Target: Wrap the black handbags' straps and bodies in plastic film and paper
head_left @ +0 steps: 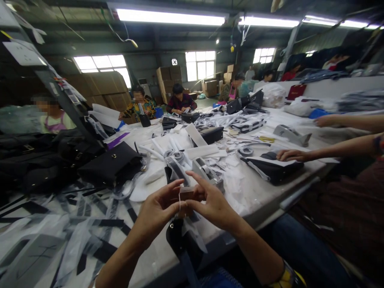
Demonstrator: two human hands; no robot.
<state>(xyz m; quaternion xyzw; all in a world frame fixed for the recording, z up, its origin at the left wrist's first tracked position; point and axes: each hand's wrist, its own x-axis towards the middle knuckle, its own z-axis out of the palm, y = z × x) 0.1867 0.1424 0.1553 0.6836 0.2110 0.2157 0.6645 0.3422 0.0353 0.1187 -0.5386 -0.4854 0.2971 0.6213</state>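
Observation:
Both my hands are raised over the near table edge. Thumb and fingers of my left hand (156, 214) pinch a small brown piece (186, 195) with a thin white edge; its exact kind I cannot make out. My right hand (214, 206) grips the same piece from the other side, with its forefinger extended. Beneath my hands, a black strap-like item (177, 232) hangs at the table edge, with a metal stud and some thin white wrapping. Just beyond my fingers stands a grey tape dispenser (207, 172).
A black handbag (111, 164) lies left, near wrapped black strips (99, 224) and a grey dispenser (33, 256). At right, a co-worker's hand (294, 155) presses on a black bag (271, 172). White paper and tape rolls cover the middle; several people sit across the table.

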